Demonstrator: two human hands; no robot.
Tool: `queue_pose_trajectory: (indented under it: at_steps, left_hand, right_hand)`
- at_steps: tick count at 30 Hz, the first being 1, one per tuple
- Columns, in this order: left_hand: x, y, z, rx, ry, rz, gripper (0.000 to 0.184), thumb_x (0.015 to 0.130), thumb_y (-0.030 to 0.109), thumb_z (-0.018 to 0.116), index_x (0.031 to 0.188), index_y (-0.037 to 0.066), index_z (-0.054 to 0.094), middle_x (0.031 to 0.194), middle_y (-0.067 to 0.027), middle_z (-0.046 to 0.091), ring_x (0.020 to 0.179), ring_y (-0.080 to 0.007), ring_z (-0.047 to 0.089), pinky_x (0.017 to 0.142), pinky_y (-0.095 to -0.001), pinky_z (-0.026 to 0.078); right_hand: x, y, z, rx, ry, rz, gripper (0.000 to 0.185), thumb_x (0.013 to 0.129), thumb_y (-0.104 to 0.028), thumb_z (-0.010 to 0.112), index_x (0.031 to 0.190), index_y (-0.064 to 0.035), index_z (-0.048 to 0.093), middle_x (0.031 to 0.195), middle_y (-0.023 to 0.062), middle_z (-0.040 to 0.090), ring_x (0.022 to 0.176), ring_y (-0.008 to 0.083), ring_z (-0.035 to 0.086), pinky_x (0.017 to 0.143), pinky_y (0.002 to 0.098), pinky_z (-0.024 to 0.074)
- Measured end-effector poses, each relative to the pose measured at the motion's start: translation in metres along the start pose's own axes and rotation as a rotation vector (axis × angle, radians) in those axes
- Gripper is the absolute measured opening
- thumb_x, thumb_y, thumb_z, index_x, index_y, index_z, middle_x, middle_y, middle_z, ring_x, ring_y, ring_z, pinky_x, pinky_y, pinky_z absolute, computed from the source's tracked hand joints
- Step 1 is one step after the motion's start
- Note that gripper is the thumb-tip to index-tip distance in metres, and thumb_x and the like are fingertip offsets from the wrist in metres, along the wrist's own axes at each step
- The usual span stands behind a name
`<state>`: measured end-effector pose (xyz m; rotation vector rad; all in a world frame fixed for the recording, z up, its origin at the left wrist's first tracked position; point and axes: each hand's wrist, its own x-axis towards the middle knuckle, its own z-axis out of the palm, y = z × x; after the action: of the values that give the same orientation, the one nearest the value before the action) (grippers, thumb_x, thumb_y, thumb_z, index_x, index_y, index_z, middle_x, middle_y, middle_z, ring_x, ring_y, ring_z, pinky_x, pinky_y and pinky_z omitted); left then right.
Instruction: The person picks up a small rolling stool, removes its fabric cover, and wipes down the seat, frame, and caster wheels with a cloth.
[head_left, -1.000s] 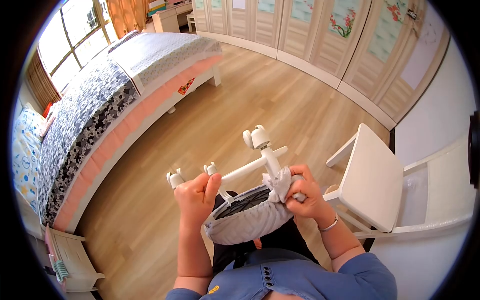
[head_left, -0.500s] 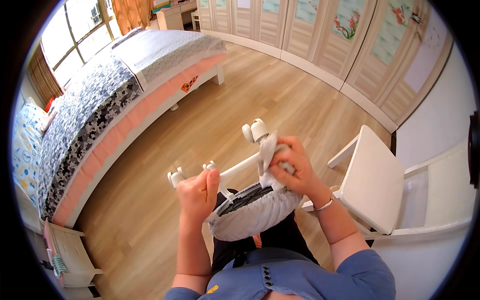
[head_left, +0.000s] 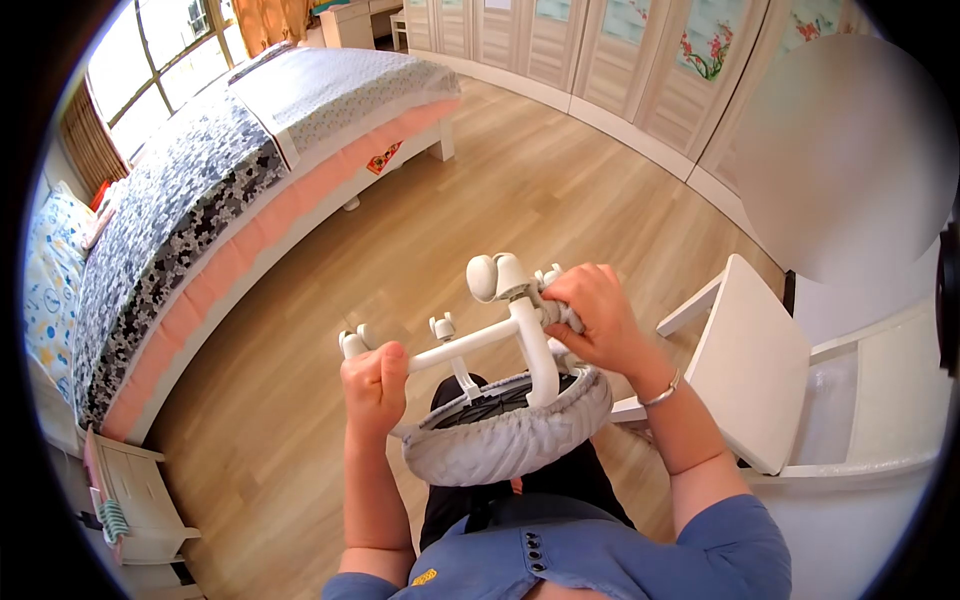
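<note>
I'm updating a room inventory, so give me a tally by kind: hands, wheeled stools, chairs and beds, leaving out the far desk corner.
Hands: 2 (left hand, right hand)
Wheeled stool: 1
White chair: 1
Bed: 1
Total: 5

The left grip [head_left: 376, 388] clasps an upturned wheeled stool [head_left: 510, 445]; the right grip [head_left: 597, 318] holds grey cloth [head_left: 558, 317].

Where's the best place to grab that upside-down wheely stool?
Probably the bare white crossbar, just beside the left hand, coming from above. It's slim and straight, and faces up, so fingers should wrap around it easily. The grey cover is soft and wrinkled, so it might slip, and the wheels could turn.
</note>
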<state>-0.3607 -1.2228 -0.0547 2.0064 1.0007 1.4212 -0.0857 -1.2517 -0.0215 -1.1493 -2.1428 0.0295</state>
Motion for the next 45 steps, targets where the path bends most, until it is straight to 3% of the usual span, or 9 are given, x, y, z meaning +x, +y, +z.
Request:
queue_pose_trajectory:
  at_steps: [4,5,10,16,21,29,32,37,45]
  left_hand:
    - [0.002,-0.005,-0.003,0.055,-0.017,0.075,0.043,0.095,0.018,0.042,0.055,0.002,0.039,0.046,-0.0039,0.036,0.039,-0.0145,0.032,0.040,-0.0300,0.024]
    - [-0.001,-0.009,-0.006,-0.003,-0.012,0.047,0.042,0.094,0.017,0.042,0.055,0.001,0.040,0.046,-0.0042,0.036,0.039,-0.0149,0.032,0.040,-0.0302,0.024]
    - [-0.005,-0.006,-0.013,-0.034,-0.009,-0.051,0.039,0.093,0.015,0.042,0.057,0.001,0.047,0.048,-0.0064,0.041,0.041,-0.0170,0.038,0.042,-0.0300,0.028]
    - [0.008,0.035,-0.020,0.301,-0.031,0.294,0.022,0.085,0.015,0.055,0.066,0.005,0.055,0.053,-0.0087,0.051,0.045,-0.0246,0.049,0.044,-0.0332,0.037]
    - [0.004,0.075,-0.020,0.300,-0.164,0.145,0.028,0.083,0.021,0.061,0.063,0.006,0.049,0.052,-0.0108,0.049,0.045,-0.0290,0.050,0.042,-0.0393,0.038]
    - [-0.009,0.096,-0.005,0.268,-0.151,0.113,0.030,0.087,0.029,0.058,0.068,0.006,0.051,0.049,-0.0098,0.047,0.043,-0.0302,0.048,0.041,-0.0381,0.037]
    - [-0.026,0.106,-0.009,0.270,-0.131,0.051,0.033,0.087,0.031,0.056,0.066,0.006,0.050,0.048,-0.0101,0.048,0.044,-0.0311,0.049,0.042,-0.0386,0.038]
    - [-0.039,0.119,-0.015,0.277,-0.091,0.052,0.036,0.088,0.033,0.055,0.064,0.006,0.050,0.048,-0.0112,0.049,0.044,-0.0321,0.050,0.042,-0.0396,0.039]
    - [-0.064,0.135,-0.046,0.225,-0.003,0.099,0.037,0.088,0.032,0.055,0.063,0.005,0.050,0.047,-0.0119,0.048,0.044,-0.0324,0.050,0.042,-0.0398,0.038]
  right_hand:
    - [-0.028,0.045,0.010,0.128,-0.013,0.055,0.034,0.078,-0.023,0.066,0.106,-0.0078,0.052,0.095,0.0091,0.054,0.090,0.0268,0.051,0.082,0.0362,0.0369]
    - [-0.044,0.057,0.021,0.242,0.007,0.189,0.034,0.081,-0.024,0.064,0.107,-0.0067,0.052,0.094,0.0100,0.054,0.090,0.0271,0.051,0.081,0.0356,0.0384]
    - [-0.052,0.045,0.029,0.444,0.113,0.374,0.029,0.084,-0.018,0.061,0.108,-0.0033,0.051,0.094,0.0113,0.053,0.086,0.0259,0.051,0.077,0.0326,0.0417]
    - [-0.040,0.031,0.007,0.372,0.069,0.164,0.029,0.080,-0.013,0.063,0.104,-0.0016,0.053,0.097,0.0122,0.055,0.087,0.0273,0.051,0.077,0.0348,0.0416]
    - [-0.048,0.026,0.002,0.344,0.122,0.136,0.030,0.082,-0.023,0.061,0.102,-0.0020,0.054,0.097,0.0144,0.055,0.090,0.0299,0.052,0.081,0.0391,0.0405]
    - [-0.033,0.024,-0.017,0.379,-0.038,0.044,0.026,0.078,-0.015,0.059,0.098,-0.0001,0.051,0.088,0.0134,0.051,0.081,0.0275,0.048,0.074,0.0355,0.0387]
    - [-0.028,-0.004,-0.012,0.378,-0.053,-0.009,0.028,0.078,-0.016,0.059,0.099,-0.0005,0.051,0.089,0.0148,0.051,0.081,0.0298,0.047,0.075,0.0386,0.0377]
    - [-0.005,-0.060,-0.013,0.038,0.028,-0.354,0.031,0.077,-0.019,0.059,0.100,-0.0008,0.051,0.091,0.0152,0.052,0.080,0.0323,0.047,0.074,0.0446,0.0351]
    - [0.001,-0.136,-0.025,-0.106,0.045,-0.411,0.028,0.081,-0.018,0.055,0.102,0.0002,0.052,0.091,0.0178,0.051,0.084,0.0342,0.047,0.074,0.0438,0.0359]
